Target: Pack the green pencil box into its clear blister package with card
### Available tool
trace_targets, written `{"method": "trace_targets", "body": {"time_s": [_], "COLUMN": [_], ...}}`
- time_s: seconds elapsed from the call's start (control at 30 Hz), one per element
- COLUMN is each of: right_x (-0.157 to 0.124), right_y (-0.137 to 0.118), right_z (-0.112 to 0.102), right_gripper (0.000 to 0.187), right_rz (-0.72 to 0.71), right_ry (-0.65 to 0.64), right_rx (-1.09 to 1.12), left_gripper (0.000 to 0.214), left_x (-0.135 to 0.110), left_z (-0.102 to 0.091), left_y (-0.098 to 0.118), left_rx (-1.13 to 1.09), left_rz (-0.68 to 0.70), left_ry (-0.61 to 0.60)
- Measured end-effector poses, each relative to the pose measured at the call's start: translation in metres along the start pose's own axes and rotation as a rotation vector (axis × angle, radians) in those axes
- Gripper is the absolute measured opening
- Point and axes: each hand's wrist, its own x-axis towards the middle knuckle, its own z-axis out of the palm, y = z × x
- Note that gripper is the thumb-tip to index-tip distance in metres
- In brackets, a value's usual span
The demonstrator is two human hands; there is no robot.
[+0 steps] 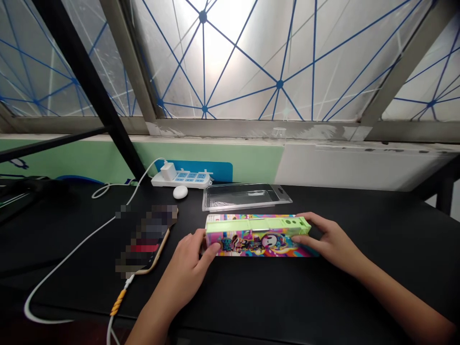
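A long colourful pencil box [257,235] with a light green top edge and cartoon print stands on its long side on the black table [273,292]. My left hand [192,261] grips its left end, thumb on the printed front. My right hand [328,242] clasps its right end, fingers curled round the corner. Just behind the box lies a clear plastic package shell [244,196], apart from both hands.
A phone [145,242] on a white charging cable [72,254] lies left of my left hand. A white power strip [181,178] and a small white oval case [180,192] sit near the wall. A black metal frame [89,91] rises at the left before the window.
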Motion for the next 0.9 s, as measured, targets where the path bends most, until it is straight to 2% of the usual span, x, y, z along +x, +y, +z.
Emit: {"method": "trace_targets", "body": {"time_s": [0.13,0.27,0.4,0.5,0.67,0.77,0.9], "right_x": [0.003,0.007,0.010,0.015,0.029,0.041,0.053], "right_y": [0.001,0.006,0.005,-0.009,-0.048,-0.065,-0.070], "right_z": [-0.001,0.004,0.006,0.010,0.038,0.061,0.078], "right_gripper": [0.040,0.042,0.034,0.027,0.023,0.022,0.020], "right_rz": [0.059,0.072,-0.086,-0.229,-0.351,-0.315,-0.265], "right_ry": [-0.046,-0.035,0.017,0.041,-0.034,-0.064,-0.068], "right_rx": [0.035,-0.109,-0.338,-0.488,-0.575,-0.549,-0.509], "left_gripper": [0.040,0.038,0.044,0.049,0.085,0.089,0.091], "left_x": [0.002,0.003,0.001,-0.001,-0.003,-0.003,-0.002], "left_z": [0.002,0.005,0.009,0.011,0.012,0.010,0.008], "left_y": [0.004,0.003,-0.002,-0.005,-0.003,-0.003,-0.004], "left_rx": [0.098,0.107,0.123,0.127,0.020,-0.020,-0.060], "left_rz": [0.018,0.025,0.056,0.073,0.054,0.064,0.091], "left_ry": [-0.031,0.040,0.051,0.047,0.048,0.012,-0.012]}}
